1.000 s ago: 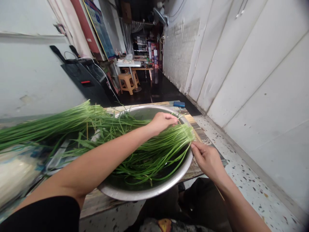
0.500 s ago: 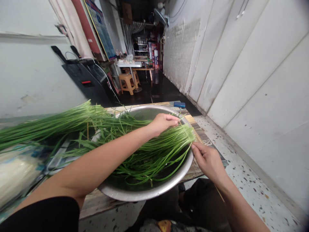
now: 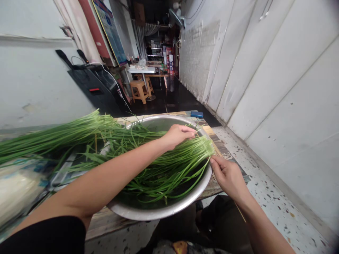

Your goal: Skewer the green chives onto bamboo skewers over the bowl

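Note:
A bunch of long green chives (image 3: 169,165) lies in a wide metal basin (image 3: 182,209), its pale stem ends by the right rim. Above those ends, my left hand (image 3: 180,135) is closed in a pinch on what looks like a thin straw-coloured strand. My right hand (image 3: 228,173) pinches at the lower side of the stem ends, over the basin's rim. The tail of a thin straw strand (image 3: 240,212) sticks out below my right hand. How the strand runs around the stems is mostly hidden.
Another pile of chives (image 3: 66,132) lies left of the basin, near a plastic-wrapped white package (image 3: 21,190). A small blue object (image 3: 196,114) sits at the far edge of the wood-patterned table (image 3: 212,131). Stools (image 3: 139,91) stand farther back; a white wall (image 3: 286,84) rises at right.
Almost nothing differs. Both hands keep their places at the stem ends, and the chives lie as before.

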`<action>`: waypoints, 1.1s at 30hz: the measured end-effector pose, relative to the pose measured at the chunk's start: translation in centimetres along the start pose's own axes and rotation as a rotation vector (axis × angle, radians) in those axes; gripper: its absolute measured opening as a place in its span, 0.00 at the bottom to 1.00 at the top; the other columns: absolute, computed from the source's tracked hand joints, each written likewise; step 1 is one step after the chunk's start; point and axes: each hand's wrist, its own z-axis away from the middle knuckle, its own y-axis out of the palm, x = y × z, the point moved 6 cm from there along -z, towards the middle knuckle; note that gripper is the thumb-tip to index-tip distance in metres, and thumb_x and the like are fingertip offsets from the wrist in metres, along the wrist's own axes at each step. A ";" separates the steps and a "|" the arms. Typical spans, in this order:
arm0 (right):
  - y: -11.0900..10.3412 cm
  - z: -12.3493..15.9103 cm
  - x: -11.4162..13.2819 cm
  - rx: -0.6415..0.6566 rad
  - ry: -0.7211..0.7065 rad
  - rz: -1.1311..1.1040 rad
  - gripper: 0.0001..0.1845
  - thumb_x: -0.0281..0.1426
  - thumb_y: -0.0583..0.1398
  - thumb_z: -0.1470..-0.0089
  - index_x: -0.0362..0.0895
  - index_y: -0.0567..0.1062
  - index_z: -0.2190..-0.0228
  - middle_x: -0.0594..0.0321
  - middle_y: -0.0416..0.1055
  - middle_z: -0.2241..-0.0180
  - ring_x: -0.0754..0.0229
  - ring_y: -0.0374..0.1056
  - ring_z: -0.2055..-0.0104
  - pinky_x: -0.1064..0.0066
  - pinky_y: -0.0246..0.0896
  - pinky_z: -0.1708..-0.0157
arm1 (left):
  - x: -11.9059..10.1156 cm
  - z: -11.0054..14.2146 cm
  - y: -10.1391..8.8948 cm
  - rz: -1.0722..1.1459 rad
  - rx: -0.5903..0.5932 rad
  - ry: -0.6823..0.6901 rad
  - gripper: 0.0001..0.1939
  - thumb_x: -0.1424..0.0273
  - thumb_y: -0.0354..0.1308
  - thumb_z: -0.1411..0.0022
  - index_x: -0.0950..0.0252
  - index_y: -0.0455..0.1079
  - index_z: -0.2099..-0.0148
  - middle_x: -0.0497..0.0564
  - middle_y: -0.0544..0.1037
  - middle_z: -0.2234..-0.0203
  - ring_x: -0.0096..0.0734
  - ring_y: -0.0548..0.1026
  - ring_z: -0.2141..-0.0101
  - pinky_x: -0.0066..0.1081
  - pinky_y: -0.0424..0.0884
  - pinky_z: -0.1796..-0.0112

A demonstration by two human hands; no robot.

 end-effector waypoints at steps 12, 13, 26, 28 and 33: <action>-0.2 -0.1 0.3 -0.017 -0.032 0.000 0.17 0.35 0.48 0.41 0.44 0.61 0.80 0.68 0.56 0.83 0.65 0.55 0.79 0.74 0.48 0.76 | 0.5 -0.1 -0.2 -0.007 -0.007 -0.016 0.11 0.71 0.62 0.51 0.68 0.76 0.63 0.54 0.78 0.73 0.23 0.69 0.76 0.26 0.64 0.73; -0.2 -0.1 0.2 -0.017 -0.032 0.000 0.17 0.35 0.48 0.41 0.44 0.61 0.79 0.67 0.56 0.83 0.65 0.56 0.79 0.74 0.48 0.76 | 0.5 -0.1 -0.2 -0.014 -0.005 -0.006 0.11 0.71 0.62 0.51 0.68 0.76 0.63 0.54 0.78 0.73 0.24 0.70 0.75 0.26 0.65 0.72; -0.2 0.0 0.3 -0.015 -0.027 0.015 0.17 0.35 0.48 0.41 0.44 0.60 0.80 0.68 0.55 0.84 0.66 0.55 0.80 0.75 0.47 0.77 | 0.1 0.1 -0.1 0.002 -0.014 -0.010 0.11 0.72 0.62 0.52 0.69 0.76 0.63 0.54 0.79 0.73 0.23 0.69 0.75 0.25 0.64 0.73; -0.2 -0.1 0.3 -0.013 -0.030 0.015 0.17 0.35 0.48 0.41 0.44 0.60 0.80 0.68 0.56 0.83 0.66 0.55 0.80 0.74 0.47 0.77 | 0.2 0.1 -0.1 0.002 -0.015 -0.015 0.11 0.72 0.62 0.51 0.69 0.76 0.63 0.54 0.79 0.73 0.22 0.69 0.76 0.25 0.64 0.73; -0.2 -0.2 0.3 -0.016 -0.031 0.016 0.17 0.35 0.48 0.41 0.44 0.60 0.80 0.68 0.56 0.83 0.66 0.55 0.80 0.74 0.47 0.77 | 0.2 0.0 -0.1 0.011 -0.005 -0.009 0.10 0.72 0.62 0.51 0.68 0.76 0.63 0.54 0.79 0.73 0.23 0.69 0.75 0.25 0.64 0.72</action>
